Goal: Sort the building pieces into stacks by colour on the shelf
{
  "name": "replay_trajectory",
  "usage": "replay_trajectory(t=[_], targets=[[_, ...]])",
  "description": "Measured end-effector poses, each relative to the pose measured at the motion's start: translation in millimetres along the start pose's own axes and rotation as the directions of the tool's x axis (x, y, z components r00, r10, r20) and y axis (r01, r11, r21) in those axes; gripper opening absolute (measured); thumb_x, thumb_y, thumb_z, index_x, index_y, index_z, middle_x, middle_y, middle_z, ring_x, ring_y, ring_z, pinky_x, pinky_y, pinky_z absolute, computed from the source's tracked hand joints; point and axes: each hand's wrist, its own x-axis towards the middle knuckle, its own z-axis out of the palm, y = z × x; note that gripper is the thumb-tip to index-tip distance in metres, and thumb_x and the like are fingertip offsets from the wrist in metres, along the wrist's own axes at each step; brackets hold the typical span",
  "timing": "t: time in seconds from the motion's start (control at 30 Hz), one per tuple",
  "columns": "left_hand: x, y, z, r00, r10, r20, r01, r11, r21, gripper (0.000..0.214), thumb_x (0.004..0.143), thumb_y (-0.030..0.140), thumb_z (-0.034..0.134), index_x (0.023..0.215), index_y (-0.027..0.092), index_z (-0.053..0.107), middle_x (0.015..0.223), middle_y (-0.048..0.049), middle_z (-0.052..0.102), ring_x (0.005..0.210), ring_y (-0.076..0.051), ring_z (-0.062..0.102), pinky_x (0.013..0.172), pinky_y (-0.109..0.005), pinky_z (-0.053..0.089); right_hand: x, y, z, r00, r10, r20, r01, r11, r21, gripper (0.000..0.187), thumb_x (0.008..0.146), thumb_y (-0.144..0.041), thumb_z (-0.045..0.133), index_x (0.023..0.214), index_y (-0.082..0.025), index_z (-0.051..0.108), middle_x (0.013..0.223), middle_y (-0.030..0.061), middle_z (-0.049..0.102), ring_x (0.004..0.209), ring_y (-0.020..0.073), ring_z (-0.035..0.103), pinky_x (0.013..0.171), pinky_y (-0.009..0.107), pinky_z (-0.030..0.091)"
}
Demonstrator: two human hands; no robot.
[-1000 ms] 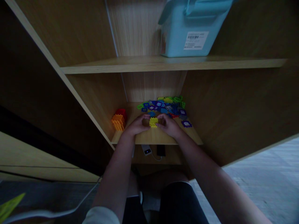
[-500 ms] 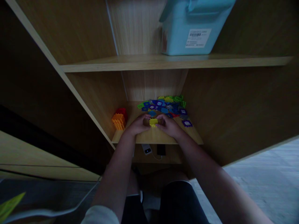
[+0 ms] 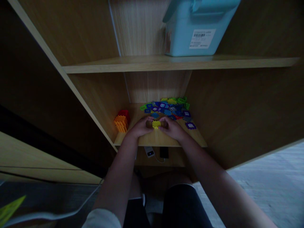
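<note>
Between my two hands, over the middle shelf, is a small yellow interlocking building tile (image 3: pixel 156 124) with notched edges. My left hand (image 3: pixel 142 126) grips its left side with curved thumb and fingers. On the opposite side my right hand (image 3: pixel 170 126) pinches it in the same way. Just beyond my fingertips lies a light blue tile (image 3: pixel 155 115). Behind it spreads a loose pile of tiles (image 3: pixel 167 109), mostly blue and purple, with green and yellow ones at the back. To the left stand an orange tile stack (image 3: pixel 121 123) and a red tile stack (image 3: pixel 125 115).
A light blue bin (image 3: pixel 190 34) with a label stands on the upper shelf (image 3: pixel 142 65), above my hands. Wooden side panels close in the middle shelf (image 3: pixel 152 139). Below are a white device (image 3: pixel 149 151) with a cable and a dark flat object (image 3: pixel 164 152).
Almost nothing differs. The whole view has shifted very slightly, and both hands keep the yellow tile in the same place.
</note>
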Motion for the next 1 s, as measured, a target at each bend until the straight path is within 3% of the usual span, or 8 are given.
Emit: replay_trajectory(t=[0.3, 0.63, 1.0], targets=[[0.4, -2.3, -0.2, 1.000, 0.023, -0.010, -0.023, 1.000, -0.001, 0.062, 0.077, 0.028, 0.088, 0.136, 0.023, 0.068, 0.140, -0.0117, 0.071, 0.132, -0.031, 0.067, 0.121, -0.053, 0.048, -1.1, -1.0, 0.9, 0.999, 0.032, -0.009, -0.033, 0.999, -0.010, 0.033, 0.092, -0.036, 0.075, 0.122, -0.027, 0.063, 0.097, 0.0015, 0.074, 0.081, 0.0204, 0.067, 0.073, 0.032, 0.051], [0.6, -0.6, 0.2, 1.000, 0.014, 0.000, -0.014, 1.000, -0.018, 0.062, 0.076, 0.026, 0.086, 0.135, 0.021, 0.067, 0.137, -0.0133, 0.071, 0.129, -0.032, 0.067, 0.119, -0.053, 0.049, -0.2, 3.3, 2.7, 1.000, 0.028, -0.001, -0.028, 1.000, -0.005, 0.049, 0.083, -0.026, 0.081, 0.129, -0.029, 0.063, 0.129, 0.0061, 0.075, 0.113, 0.0276, 0.073, 0.100, 0.044, 0.057], [1.1, 2.1, 0.5, 1.000, 0.024, -0.014, -0.024, 1.000, 0.003, 0.059, 0.075, 0.025, 0.087, 0.132, 0.021, 0.069, 0.132, -0.0116, 0.074, 0.125, -0.031, 0.070, 0.116, -0.051, 0.052, 0.9, 6.3, 5.4, 1.000, 0.010, 0.000, -0.010, 0.998, 0.055, 0.051, 0.084, -0.023, 0.080, 0.131, -0.031, 0.061, 0.135, 0.0067, 0.074, 0.125, 0.0285, 0.072, 0.110, 0.050, 0.056]])
